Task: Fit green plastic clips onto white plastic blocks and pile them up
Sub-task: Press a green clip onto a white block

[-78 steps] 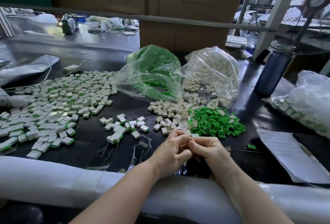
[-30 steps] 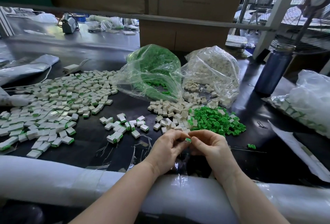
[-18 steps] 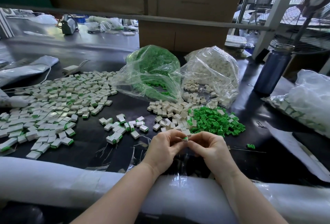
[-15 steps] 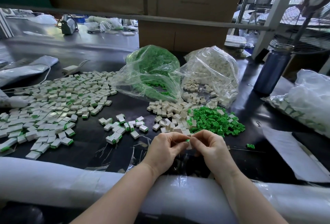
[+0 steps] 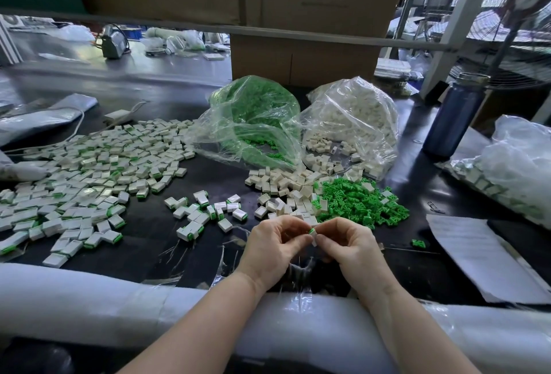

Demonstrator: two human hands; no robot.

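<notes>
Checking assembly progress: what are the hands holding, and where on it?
One white block with a green clip, pinched between both hands: left hand at the clip end, right hand on the block's white end.

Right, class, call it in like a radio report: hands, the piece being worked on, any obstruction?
Left hand and right hand both pinching one white block, green clip showing at its end. Loose clips and blocks piled just beyond. Nothing in the way.

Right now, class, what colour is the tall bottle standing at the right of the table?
Dark blue bottle, head view.
</notes>
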